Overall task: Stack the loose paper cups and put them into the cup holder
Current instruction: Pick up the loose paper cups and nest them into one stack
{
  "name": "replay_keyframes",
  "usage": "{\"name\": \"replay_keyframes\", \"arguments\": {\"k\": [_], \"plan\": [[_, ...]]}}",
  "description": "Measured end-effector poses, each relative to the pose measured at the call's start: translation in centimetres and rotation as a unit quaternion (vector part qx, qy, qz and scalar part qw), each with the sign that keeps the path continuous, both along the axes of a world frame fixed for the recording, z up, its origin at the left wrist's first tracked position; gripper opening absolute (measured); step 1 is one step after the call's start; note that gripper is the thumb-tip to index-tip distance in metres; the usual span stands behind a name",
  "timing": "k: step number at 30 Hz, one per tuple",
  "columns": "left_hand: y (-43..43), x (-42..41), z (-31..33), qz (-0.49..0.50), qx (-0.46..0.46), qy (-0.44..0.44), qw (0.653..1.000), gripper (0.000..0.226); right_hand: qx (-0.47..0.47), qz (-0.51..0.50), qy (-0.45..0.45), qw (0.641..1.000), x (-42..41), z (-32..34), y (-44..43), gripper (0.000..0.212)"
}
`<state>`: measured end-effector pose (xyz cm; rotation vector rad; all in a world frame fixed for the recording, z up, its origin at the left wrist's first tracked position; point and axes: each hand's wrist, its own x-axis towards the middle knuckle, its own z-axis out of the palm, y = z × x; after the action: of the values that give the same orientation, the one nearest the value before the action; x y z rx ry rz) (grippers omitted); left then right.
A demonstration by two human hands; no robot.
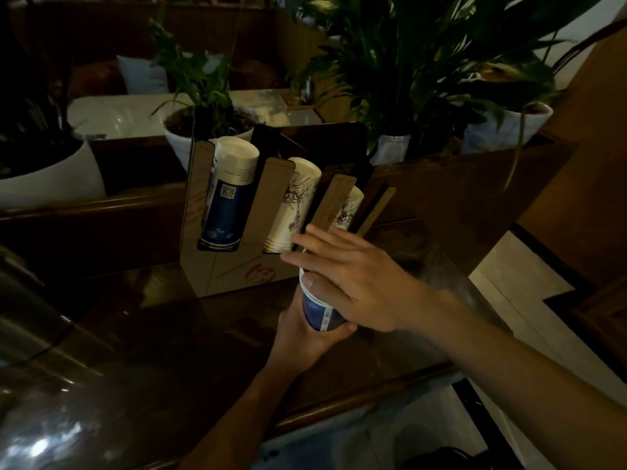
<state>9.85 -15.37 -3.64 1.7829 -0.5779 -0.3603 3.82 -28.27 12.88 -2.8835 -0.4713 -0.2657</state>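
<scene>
A blue-and-white paper cup (319, 312) stands upright above the dark wooden counter, held from below by my left hand (305, 337). My right hand (349, 276) lies flat over the cup's rim, thumb against its side. Just behind stands the brown cardboard cup holder (220, 269) with slanted slots. Its left slot carries a stack of blue cups (229, 198), the middle slot a stack of white printed cups (295, 205), the right slot another white stack (347, 206), partly hidden by a divider.
Potted plants in white pots (183, 144) stand behind the holder and at the far left (51, 178). A shiny metal vessel (30, 317) fills the left foreground. The counter's front edge (356, 398) runs diagonally below my arms, with pale floor to the right.
</scene>
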Motion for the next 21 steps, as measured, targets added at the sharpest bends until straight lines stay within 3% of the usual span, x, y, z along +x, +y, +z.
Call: {"name": "replay_keyframes", "arguments": {"k": [7,11,16,21], "plan": [[0.0,-0.2,0.3,-0.003,0.005,0.003,1.0,0.109,-0.008,0.021,-0.005,1.0,-1.3,-0.8,-1.4,0.047],[-0.2,-0.1,0.2,-0.006,0.03,-0.005,1.0,0.096,0.007,0.013,-0.004,1.0,-1.3,-1.1,-1.3,0.046],[0.2,-0.1,0.0,-0.015,0.003,0.019,1.0,0.108,0.017,0.002,0.013,1.0,-1.3,-0.9,-0.9,0.046],[0.0,0.1,0.7,-0.007,0.003,0.026,1.0,0.102,0.018,0.016,0.019,1.0,-0.2,0.4,-0.9,0.044]]}}
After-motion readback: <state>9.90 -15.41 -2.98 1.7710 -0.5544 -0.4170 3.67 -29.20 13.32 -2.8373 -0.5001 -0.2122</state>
